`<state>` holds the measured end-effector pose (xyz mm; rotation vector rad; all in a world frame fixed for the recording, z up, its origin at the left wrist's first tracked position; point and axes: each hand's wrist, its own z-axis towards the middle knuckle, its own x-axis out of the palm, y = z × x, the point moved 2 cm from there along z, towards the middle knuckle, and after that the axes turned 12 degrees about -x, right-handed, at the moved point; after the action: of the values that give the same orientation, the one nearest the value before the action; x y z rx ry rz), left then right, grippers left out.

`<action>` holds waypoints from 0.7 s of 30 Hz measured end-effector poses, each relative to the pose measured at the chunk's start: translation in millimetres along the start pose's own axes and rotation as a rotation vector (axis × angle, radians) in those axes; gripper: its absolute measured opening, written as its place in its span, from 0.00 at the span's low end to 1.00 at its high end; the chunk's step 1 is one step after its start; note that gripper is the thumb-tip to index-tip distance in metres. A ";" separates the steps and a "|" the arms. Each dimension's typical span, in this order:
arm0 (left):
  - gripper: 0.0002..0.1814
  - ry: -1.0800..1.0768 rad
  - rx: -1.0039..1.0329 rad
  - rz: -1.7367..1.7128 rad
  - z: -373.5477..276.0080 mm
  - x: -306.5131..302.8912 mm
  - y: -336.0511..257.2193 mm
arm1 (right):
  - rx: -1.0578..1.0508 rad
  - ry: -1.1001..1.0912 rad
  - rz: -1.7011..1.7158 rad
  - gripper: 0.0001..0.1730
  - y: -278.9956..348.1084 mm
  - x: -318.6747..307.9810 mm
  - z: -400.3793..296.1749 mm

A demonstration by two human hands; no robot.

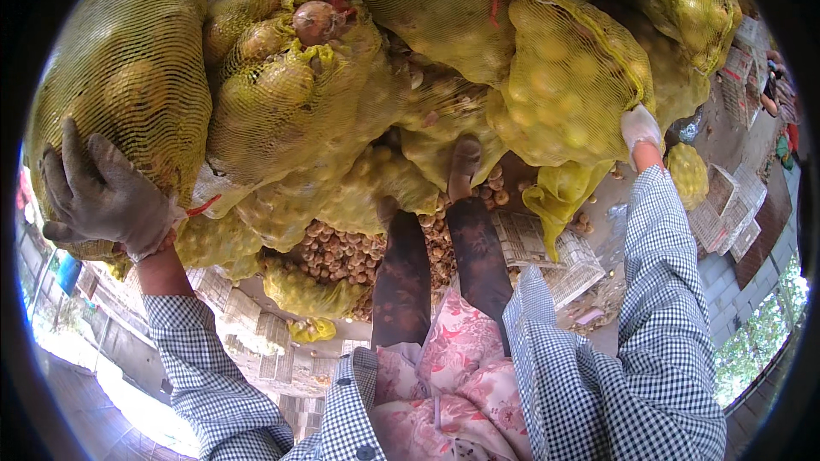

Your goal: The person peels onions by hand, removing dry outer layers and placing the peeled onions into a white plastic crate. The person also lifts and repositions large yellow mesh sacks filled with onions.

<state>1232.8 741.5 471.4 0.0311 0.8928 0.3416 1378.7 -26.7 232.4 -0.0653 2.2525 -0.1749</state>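
My left hand (112,195), in a grey work glove, lies with spread fingers against the side of a bulging yellow mesh sack of onions (128,77). My right hand (640,130), in a pale glove, grips the lower right edge of another yellow mesh sack (564,77), its fingers partly hidden by the mesh. A loose yellow mesh end (560,195) hangs below that sack. Between my hands sits a sack tied at its mouth (288,102), with a bare onion (317,22) on top beside red string.
More filled sacks (435,0) are heaped ahead. Loose onions (339,253) cover the ground around my legs. Plastic crates stand behind on the right (576,269) and farther off (727,205). A small filled sack (687,176) stands at right. Part of a person (772,93) shows at the far right.
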 end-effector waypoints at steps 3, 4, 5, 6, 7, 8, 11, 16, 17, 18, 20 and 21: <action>0.16 0.047 -0.025 0.171 -3.2 -11.0 -8.4 | 0.030 -0.018 0.010 0.25 18.9 -12.7 -17.1; 0.16 0.048 -0.038 0.166 -4.1 -11.1 -8.1 | 0.066 -0.032 -0.001 0.25 29.5 -26.2 -28.8; 0.16 0.050 -0.051 0.165 -4.2 -11.4 -7.1 | 0.008 -0.041 0.093 0.25 16.7 -18.6 -23.0; 0.16 0.040 -0.078 0.046 -6.3 -5.2 -5.5 | -0.036 -0.054 0.180 0.24 -17.8 -7.6 -18.3; 0.16 0.029 -0.085 -0.008 -6.9 -1.8 -3.0 | -0.079 -0.066 0.264 0.24 -58.0 8.0 -13.0; 0.16 0.016 -0.098 -0.080 -10.5 7.6 -1.4 | -0.125 -0.154 0.203 0.23 -104.6 25.7 -10.2; 0.15 -0.029 -0.029 0.079 -12.7 -0.2 2.1 | -0.027 -0.257 0.631 0.22 -70.1 23.1 -42.9; 0.14 -0.045 0.034 0.199 -5.4 -7.1 -10.6 | 0.117 -0.339 1.113 0.22 -30.5 45.5 -135.6; 0.14 -0.039 0.026 0.161 -9.1 -3.7 -6.2 | 0.185 -0.366 1.200 0.22 -8.3 46.2 -159.9; 0.13 -0.025 0.016 0.112 -10.0 -1.2 8.8 | 0.288 -0.323 1.179 0.24 30.5 27.5 -189.5; 0.13 -0.018 0.012 0.057 -11.8 10.3 14.3 | 0.387 -0.311 1.206 0.27 60.1 27.0 -232.4; 0.13 -0.020 0.026 0.083 -12.0 10.1 14.8 | 0.409 -0.347 1.212 0.27 74.4 29.9 -249.9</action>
<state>1225.3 757.2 458.7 0.0956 0.8782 0.4068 1167.5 69.6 355.0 1.3303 1.5382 0.0431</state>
